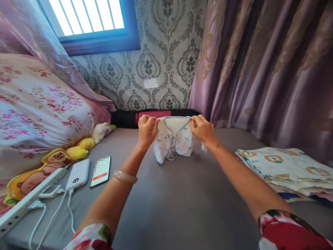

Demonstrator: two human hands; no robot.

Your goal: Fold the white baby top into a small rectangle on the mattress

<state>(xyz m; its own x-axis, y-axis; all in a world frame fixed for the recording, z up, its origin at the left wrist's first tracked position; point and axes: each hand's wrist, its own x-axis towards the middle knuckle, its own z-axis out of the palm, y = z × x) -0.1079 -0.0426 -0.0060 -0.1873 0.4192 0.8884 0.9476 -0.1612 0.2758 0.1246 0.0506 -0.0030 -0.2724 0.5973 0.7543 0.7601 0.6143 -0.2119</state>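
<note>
A small white baby shirt point(186, 140) with pale blue trim, a faint print and thin ties hangs in the air above the grey bed sheet. My left hand point(147, 130) pinches it at one shoulder, fingers closed. On the other shoulder my right hand point(203, 128) is closed in the same way, so the neckline stretches between them. The shirt's front faces me, and its ties dangle near the middle. A bangle point(125, 176) circles my left wrist.
On the left lie a power strip point(31, 198), a white power bank point(78, 173), a phone point(101, 172), cables and plush toys point(78, 147). At the right is a stack of folded printed cloth point(286, 163). A black and red roll point(125, 118) lies along the wall.
</note>
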